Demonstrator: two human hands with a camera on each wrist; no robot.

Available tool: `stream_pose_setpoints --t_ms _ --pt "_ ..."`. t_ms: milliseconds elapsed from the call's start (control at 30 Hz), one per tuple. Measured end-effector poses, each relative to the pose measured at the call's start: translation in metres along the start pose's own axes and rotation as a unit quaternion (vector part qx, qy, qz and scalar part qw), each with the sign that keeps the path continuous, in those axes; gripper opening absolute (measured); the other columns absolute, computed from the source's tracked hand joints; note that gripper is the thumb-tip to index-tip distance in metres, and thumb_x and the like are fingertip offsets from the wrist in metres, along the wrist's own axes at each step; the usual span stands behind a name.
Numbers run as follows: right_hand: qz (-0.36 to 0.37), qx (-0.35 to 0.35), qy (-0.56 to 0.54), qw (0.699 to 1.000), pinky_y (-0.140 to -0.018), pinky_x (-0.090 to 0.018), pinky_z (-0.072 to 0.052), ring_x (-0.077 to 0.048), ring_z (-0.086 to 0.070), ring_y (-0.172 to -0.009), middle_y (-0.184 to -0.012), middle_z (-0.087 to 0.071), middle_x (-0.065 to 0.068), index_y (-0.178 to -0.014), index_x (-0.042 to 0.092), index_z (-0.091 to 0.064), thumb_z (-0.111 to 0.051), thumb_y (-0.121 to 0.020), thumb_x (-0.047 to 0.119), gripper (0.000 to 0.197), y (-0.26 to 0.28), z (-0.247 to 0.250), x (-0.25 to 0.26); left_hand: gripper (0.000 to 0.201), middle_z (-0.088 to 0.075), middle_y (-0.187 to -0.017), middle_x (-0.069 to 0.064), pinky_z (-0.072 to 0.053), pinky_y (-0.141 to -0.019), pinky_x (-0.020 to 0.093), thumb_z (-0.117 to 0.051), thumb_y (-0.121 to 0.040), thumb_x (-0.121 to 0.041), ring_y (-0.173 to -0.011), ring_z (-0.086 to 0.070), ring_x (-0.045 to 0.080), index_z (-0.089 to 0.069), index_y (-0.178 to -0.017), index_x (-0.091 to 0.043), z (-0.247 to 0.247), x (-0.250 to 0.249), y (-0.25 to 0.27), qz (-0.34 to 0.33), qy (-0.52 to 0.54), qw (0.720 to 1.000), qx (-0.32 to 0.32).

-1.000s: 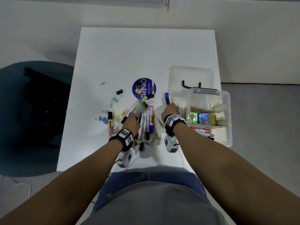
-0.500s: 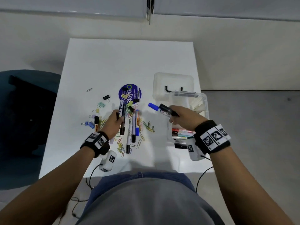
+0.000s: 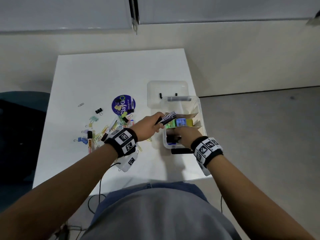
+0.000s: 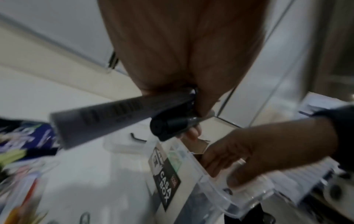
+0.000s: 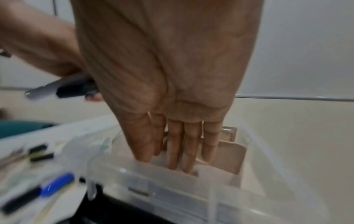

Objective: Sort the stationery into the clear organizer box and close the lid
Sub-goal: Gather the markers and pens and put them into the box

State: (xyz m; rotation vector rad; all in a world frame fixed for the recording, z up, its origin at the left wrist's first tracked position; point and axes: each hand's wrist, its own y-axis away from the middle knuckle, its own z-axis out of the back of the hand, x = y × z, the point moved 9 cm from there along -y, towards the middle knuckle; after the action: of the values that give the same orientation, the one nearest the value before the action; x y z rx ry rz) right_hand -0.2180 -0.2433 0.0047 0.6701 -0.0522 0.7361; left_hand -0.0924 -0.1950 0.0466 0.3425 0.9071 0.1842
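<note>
Head view: the clear organizer box point(image 3: 201, 118) is seen at the right edge of the table point(image 3: 110, 71), its lid point(image 3: 167, 89) laid flat behind it toward the far right corner. Markers point(image 3: 167, 117) — two, as far as the blurred left wrist view allows — are clamped in the curled fingers of the left hand point(image 3: 149, 127) and held just above the box's left wall. The right hand point(image 3: 184, 135) is sunk into the front compartment with fingers straight and together; nothing is seen held in it.

The markers are best lowered lengthwise into the front compartment, parallel to those already lying there, and only once the right hand is drawn clear, so that fingers are not trapped and the dividers are not knocked. They are best let go low inside, not dropped from above.

Half a second earlier the left hand was at the pile of pens and clips point(image 3: 102, 132) near the middle of the table, while a blue-capped marker was carried by the right hand — that marker is no longer held. Much stationery is left on the table, and the lid is still off.
</note>
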Motion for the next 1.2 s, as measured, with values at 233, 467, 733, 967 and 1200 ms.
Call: stream_pose_setpoints --t_ms 233,467,733,967,1200 --pt "-0.186 -0.217 -0.197 0.938 -0.089 -0.041 -0.044 -0.037 -0.053 -0.113 -0.128 -0.052 -0.017 -0.126 0.01 -0.049 -0.044 -0.095 0.01 0.032 0.031 0.045 -0.095 0.031 -0.063 -0.106 0.008 -0.043 -0.075 0.032 -0.049 -0.098 -0.02 -0.093 -0.059 0.027 -0.049 -0.127 -0.012 -0.057 -0.047 -0.017 -0.068 -0.21 0.964 0.145" --pt "-0.192 -0.124 -0.227 0.947 -0.081 -0.032 -0.04 -0.039 -0.057 -0.112 -0.123 -0.058 -0.025 -0.129 0.004 -0.04 -0.04 -0.091 -0.002 0.039 0.021 0.029 -0.103 0.044 -0.064 -0.113 0.02 -0.048 -0.08 0.035 -0.053 -0.093 -0.018 -0.103 -0.062 0.034 -0.045 -0.135 -0.004 -0.116 -0.079 -0.058 -0.075 -0.281 0.945 0.152" --pt "-0.203 -0.211 -0.173 0.94 -0.092 -0.043 -0.045 -0.039 -0.05 -0.116 -0.127 -0.049 -0.022 -0.131 0.005 -0.044 -0.046 -0.087 -0.003 0.045 0.02 0.038 -0.097 0.02 -0.068 -0.105 0.001 -0.051 -0.078 0.033 -0.052 -0.093 -0.019 -0.091 -0.063 0.021 -0.063 -0.109 -0.022 -0.041 -0.045 -0.034 -0.087 -0.122 0.987 -0.054" --pt "-0.007 -0.274 -0.174 0.946 -0.077 -0.032 -0.045 -0.03 -0.058 -0.099 -0.116 -0.055 -0.013 -0.116 0.009 -0.058 -0.047 -0.091 0.004 0.028 -0.006 0.063 0.029 0.015 -0.062 -0.092 0.009 -0.048 -0.073 0.037 -0.049 -0.092 -0.015 -0.089 -0.062 0.033 -0.052 -0.106 -0.013 0.011 0.131 0.022 0.183 -0.115 0.965 -0.146" --pt "0.017 -0.069 -0.16 0.985 -0.09 -0.039 -0.048 -0.032 -0.057 -0.108 -0.12 -0.058 -0.014 -0.12 0.01 -0.054 -0.043 -0.094 0.01 0.028 -0.071 -0.015 0.124 0.06 -0.06 -0.109 0.013 -0.049 -0.072 0.036 -0.065 -0.08 -0.053 -0.095 -0.062 0.033 -0.044 -0.114 -0.009 -0.028 0.204 0.061 0.33 -0.116 0.936 -0.044"
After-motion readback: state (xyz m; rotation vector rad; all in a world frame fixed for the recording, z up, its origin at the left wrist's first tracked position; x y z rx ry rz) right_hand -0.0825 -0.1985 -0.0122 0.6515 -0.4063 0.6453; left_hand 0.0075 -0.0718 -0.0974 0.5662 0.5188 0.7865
